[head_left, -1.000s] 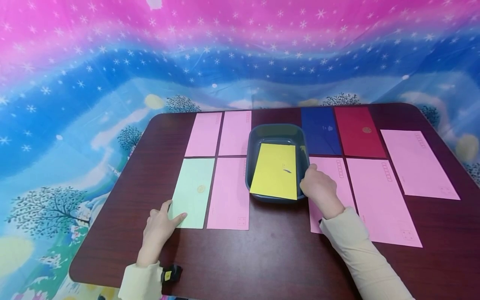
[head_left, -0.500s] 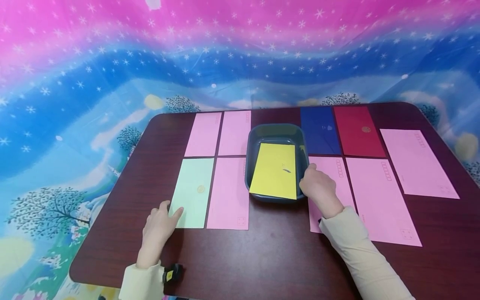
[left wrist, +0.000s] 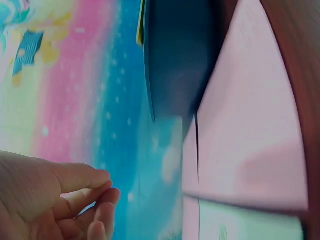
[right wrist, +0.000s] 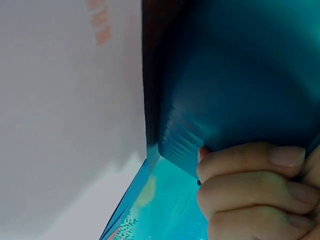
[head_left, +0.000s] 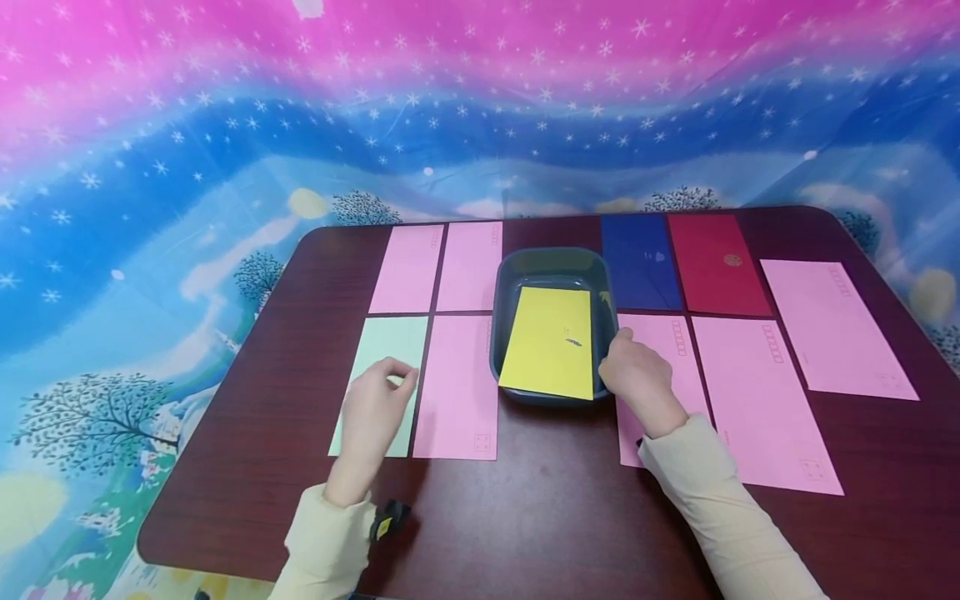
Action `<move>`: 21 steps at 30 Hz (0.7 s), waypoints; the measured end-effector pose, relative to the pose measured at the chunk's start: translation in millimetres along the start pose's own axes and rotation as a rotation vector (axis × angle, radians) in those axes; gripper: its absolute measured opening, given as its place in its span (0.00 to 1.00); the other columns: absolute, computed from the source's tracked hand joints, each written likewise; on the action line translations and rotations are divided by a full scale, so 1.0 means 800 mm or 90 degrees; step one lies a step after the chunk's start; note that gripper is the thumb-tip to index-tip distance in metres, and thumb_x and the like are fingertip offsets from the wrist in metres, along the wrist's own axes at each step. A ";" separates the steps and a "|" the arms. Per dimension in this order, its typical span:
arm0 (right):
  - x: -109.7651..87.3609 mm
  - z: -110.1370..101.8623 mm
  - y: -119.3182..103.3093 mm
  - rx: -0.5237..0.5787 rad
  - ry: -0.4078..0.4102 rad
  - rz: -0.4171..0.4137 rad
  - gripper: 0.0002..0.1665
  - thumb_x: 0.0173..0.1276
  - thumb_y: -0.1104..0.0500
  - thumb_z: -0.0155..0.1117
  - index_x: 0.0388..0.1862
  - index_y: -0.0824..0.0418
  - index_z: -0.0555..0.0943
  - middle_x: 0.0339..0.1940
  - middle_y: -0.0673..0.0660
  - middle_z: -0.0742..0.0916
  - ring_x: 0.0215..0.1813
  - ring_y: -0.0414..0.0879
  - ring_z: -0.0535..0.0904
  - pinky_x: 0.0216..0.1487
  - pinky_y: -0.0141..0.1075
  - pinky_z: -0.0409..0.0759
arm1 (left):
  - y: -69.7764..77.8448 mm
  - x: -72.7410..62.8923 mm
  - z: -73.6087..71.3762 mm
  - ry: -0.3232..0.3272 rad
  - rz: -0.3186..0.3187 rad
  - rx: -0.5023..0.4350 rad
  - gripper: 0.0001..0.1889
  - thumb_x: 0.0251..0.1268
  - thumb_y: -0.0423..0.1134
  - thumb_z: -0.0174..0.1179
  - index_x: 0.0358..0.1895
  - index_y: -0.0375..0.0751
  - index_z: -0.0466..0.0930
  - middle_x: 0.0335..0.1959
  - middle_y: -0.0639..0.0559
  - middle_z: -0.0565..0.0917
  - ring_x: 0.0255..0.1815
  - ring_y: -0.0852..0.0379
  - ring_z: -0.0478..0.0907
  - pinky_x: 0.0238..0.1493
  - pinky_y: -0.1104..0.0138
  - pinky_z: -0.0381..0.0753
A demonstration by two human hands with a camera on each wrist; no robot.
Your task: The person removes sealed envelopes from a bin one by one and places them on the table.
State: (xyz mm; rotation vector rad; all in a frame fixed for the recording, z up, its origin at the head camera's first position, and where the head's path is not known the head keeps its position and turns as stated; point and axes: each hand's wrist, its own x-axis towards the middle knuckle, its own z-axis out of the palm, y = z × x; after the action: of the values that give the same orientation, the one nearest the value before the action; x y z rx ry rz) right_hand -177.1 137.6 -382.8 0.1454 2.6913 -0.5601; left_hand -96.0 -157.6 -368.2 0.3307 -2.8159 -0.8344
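My left hand [head_left: 377, 408] hovers over a pale green envelope [head_left: 393, 333] and hides part of it. Its thumb meets the curled fingers, and the left wrist view shows nothing between the fingertips [left wrist: 102, 177]. In the centre stands a dark plastic basin [head_left: 551, 260], with a yellow envelope [head_left: 551, 342] lying in it, leaning over its near rim. My right hand [head_left: 637, 371] grips the basin's right rim. In the right wrist view its fingers [right wrist: 250, 187] are curled against the basin's dark wall [right wrist: 240, 90].
Pink envelopes [head_left: 457, 383] lie flat in rows left and right of the basin. Behind on the right lie a blue envelope [head_left: 641, 258] and a red envelope [head_left: 716, 262]. The brown table [head_left: 540, 508] backs onto a snowflake-patterned cloth [head_left: 480, 108].
My left hand has risen from the green envelope's left edge and moved right over it, thumb and fingers coming together. The green envelope, basin and right hand stay in place.
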 end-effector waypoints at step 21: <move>0.001 0.000 -0.003 -0.015 -0.005 0.011 0.35 0.69 0.60 0.45 0.69 0.78 0.53 0.37 0.70 0.79 0.35 0.59 0.76 0.31 0.41 0.71 | 0.099 -0.002 0.076 -0.154 0.169 0.070 0.19 0.62 0.50 0.63 0.47 0.38 0.81 0.38 0.47 0.83 0.37 0.53 0.78 0.36 0.63 0.81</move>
State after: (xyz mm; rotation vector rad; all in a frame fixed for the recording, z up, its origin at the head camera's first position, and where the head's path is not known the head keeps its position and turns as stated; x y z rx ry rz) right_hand -178.2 135.6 -382.4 0.1591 2.6858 -0.5231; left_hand -121.7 -61.4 -374.8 -0.1397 -3.0416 -0.7045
